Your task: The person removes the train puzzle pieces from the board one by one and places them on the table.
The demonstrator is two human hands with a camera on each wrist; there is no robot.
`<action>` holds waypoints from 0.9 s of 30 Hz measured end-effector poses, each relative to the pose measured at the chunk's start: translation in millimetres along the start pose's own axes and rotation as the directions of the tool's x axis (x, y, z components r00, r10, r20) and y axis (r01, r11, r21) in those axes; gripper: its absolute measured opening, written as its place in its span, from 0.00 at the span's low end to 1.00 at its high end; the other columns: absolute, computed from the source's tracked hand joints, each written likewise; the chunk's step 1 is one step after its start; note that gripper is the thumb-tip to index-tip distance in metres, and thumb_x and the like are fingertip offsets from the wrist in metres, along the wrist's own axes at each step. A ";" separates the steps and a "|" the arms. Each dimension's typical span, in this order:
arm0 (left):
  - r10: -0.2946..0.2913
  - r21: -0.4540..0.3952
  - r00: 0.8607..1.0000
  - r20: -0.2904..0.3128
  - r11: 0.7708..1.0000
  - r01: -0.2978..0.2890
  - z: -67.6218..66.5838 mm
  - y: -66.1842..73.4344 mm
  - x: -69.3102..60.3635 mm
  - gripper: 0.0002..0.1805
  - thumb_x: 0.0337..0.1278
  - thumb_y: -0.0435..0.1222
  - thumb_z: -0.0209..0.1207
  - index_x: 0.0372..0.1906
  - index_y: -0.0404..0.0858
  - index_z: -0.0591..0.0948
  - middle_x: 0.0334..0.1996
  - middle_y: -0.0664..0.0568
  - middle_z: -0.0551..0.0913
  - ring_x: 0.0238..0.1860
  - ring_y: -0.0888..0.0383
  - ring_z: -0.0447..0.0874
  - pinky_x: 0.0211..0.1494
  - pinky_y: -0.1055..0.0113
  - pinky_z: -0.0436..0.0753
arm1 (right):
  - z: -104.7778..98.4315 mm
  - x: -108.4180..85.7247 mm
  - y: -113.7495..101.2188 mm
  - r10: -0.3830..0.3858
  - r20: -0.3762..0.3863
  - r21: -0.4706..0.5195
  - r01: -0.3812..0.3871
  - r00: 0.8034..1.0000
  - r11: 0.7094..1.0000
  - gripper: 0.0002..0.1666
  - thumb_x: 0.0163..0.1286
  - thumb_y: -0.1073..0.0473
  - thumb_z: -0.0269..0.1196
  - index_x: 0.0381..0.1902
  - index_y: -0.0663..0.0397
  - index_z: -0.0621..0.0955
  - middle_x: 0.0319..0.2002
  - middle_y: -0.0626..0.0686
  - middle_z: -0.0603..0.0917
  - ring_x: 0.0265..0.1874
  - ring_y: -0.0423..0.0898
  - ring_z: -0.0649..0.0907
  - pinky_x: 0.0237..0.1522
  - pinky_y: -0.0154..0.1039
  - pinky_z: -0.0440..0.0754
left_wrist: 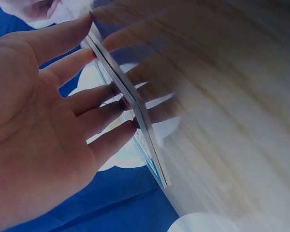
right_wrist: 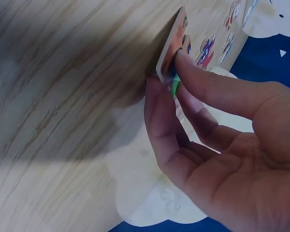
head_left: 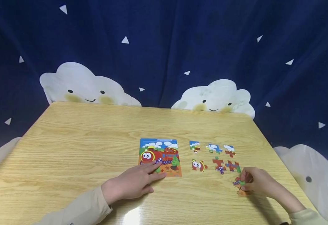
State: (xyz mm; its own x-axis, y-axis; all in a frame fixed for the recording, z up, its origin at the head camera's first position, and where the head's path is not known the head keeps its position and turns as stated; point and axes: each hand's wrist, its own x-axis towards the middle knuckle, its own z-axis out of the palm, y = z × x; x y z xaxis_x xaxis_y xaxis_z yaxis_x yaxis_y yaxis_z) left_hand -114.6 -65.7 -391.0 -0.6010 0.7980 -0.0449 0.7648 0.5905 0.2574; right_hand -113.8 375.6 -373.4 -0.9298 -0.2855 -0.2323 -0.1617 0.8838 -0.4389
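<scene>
A square puzzle board (head_left: 168, 153) with a red cartoon train lies on the table in the head view; its edge (left_wrist: 130, 94) shows in the left wrist view. My left hand (head_left: 134, 181) rests on the board's lower left part, fingers (left_wrist: 99, 116) extended. At the right, my right hand (head_left: 258, 182) pinches an orange jigsaw piece (right_wrist: 174, 46) between thumb and fingers. This piece tilts up from the table in the right wrist view, and the hand partly covers it in the head view. Several loose jigsaw pieces lie between the hands, including one with the train's eyes (head_left: 198, 165).
The loose pieces form two rough rows, with a sky piece (head_left: 214, 147) in the far one and a red piece (head_left: 219, 165) in the near one. Beyond the wooden table (head_left: 82, 134) hangs a dark blue curtain (head_left: 158, 47) with clouds and white triangles.
</scene>
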 end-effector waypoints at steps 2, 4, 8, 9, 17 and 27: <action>-0.001 -0.003 1.000 0.001 1.000 0.001 0.4 -0.1 -0.2 0.31 0.66 0.43 0.61 0.72 0.49 0.69 0.74 0.43 0.60 0.73 0.46 0.59 0.70 0.54 0.65 | -0.9 0.1 2.0 0.017 -0.010 -0.016 -0.017 1.000 1.000 0.15 0.53 0.65 0.74 0.29 0.53 0.76 0.24 0.44 0.77 0.23 0.35 0.75 0.26 0.35 0.74; -0.002 -0.003 1.000 0.001 1.000 0.002 1.0 -0.6 -0.4 0.31 0.66 0.44 0.60 0.73 0.49 0.68 0.74 0.43 0.60 0.73 0.46 0.59 0.70 0.54 0.65 | -0.6 1.5 2.9 0.023 -0.012 -0.015 -0.023 1.000 1.000 0.15 0.54 0.65 0.74 0.29 0.54 0.76 0.25 0.45 0.77 0.24 0.36 0.76 0.26 0.35 0.75; 0.000 -0.003 1.000 0.000 1.000 0.000 2.2 -1.7 -0.3 0.32 0.66 0.44 0.60 0.73 0.49 0.68 0.74 0.43 0.60 0.73 0.46 0.58 0.71 0.54 0.65 | 0.7 4.5 2.9 0.048 0.013 -0.006 -0.047 0.999 0.999 0.15 0.55 0.66 0.73 0.31 0.56 0.75 0.26 0.46 0.76 0.26 0.39 0.75 0.27 0.35 0.75; 0.002 -0.001 1.000 -0.001 1.000 -0.002 2.5 -1.9 -0.3 0.32 0.66 0.44 0.60 0.73 0.49 0.68 0.74 0.43 0.60 0.73 0.46 0.59 0.70 0.54 0.65 | 1.0 4.9 2.9 0.053 0.022 -0.001 -0.053 0.998 0.999 0.15 0.56 0.66 0.73 0.31 0.56 0.75 0.27 0.46 0.76 0.26 0.39 0.75 0.27 0.35 0.75; 0.014 0.019 1.000 -0.010 1.000 -0.013 1.8 -2.5 1.1 0.31 0.65 0.44 0.61 0.72 0.49 0.69 0.73 0.43 0.62 0.72 0.47 0.61 0.70 0.55 0.66 | 0.8 3.5 4.6 0.051 0.050 0.025 -0.052 0.997 0.998 0.15 0.56 0.65 0.73 0.32 0.58 0.75 0.28 0.47 0.77 0.27 0.40 0.75 0.27 0.35 0.75; 0.028 0.008 0.999 -0.031 1.000 -0.028 -1.1 -2.5 1.8 0.30 0.66 0.45 0.61 0.71 0.47 0.70 0.73 0.42 0.62 0.72 0.46 0.61 0.69 0.53 0.66 | -0.3 6.7 -8.9 -0.030 -0.048 0.022 0.031 0.998 0.999 0.10 0.61 0.63 0.70 0.31 0.55 0.77 0.26 0.45 0.77 0.24 0.36 0.75 0.25 0.33 0.76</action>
State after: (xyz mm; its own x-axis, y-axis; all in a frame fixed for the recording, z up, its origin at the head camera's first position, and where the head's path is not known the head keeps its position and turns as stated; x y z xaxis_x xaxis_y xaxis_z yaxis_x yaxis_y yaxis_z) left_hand -117.8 -65.8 -390.7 -0.5861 0.8102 -0.0079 0.7831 0.5690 0.2510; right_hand -118.7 365.9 -370.8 -0.9392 -0.2938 -0.1776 -0.1830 0.8662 -0.4650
